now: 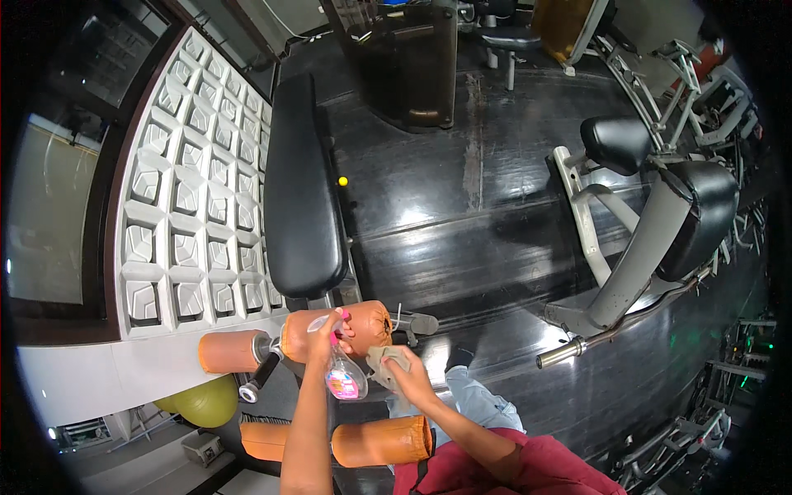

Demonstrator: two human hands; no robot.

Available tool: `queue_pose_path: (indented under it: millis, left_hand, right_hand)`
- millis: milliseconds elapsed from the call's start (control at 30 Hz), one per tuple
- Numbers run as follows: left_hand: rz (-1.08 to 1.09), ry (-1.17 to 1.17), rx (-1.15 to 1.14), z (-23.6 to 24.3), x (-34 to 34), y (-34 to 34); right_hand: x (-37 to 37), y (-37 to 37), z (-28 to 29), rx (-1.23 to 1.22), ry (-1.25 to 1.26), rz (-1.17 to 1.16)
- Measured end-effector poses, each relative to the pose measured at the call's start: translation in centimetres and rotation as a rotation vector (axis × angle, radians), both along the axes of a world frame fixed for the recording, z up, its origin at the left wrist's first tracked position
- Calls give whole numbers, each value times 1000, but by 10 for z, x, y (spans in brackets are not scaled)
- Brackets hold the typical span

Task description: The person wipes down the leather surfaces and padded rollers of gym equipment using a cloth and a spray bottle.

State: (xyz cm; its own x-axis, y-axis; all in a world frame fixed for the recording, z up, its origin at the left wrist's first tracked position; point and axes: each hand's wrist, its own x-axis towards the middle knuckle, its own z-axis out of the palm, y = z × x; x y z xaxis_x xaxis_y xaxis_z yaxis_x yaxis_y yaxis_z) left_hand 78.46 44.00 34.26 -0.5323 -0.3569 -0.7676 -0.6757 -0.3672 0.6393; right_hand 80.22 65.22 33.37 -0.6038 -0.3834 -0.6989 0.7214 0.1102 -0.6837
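Nearest the person's red clothing (561,466), a lower orange roller (381,441) lies across the front. Just beyond, the left hand (326,337) has its grip wrapped round the neck of a clear spray bottle (345,384) with a pink trigger; beside it, the right hand's (406,373) grip is closed on a bunched, greyish cloth (384,364). The cloth is by the right end of an upper orange roller (369,322); from here I can't tell whether they touch. Past that roller stretches a long black pad (305,190), along a white lattice wall (194,190). Off to the right, a grey-framed machine (635,256) stands on the dark floor (412,181).
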Motion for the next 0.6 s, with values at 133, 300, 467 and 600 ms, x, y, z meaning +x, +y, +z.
queue_pose_path:
  millis: [133,300,467,600]
  left_hand:
    - [39,24,46,-4,6,-4]
    - [31,28,68,-2,-1,0]
    - [42,28,68,-4,3,-2]
    - [54,47,35,0,6,-1]
  right_hand:
    - [-34,-12,17,-55,353,-282]
    - [-87,-31,-18,209,580,-120]
    - [-74,-30,-10,169,683,-88]
    - [-36,-21,2,117,773,-151]
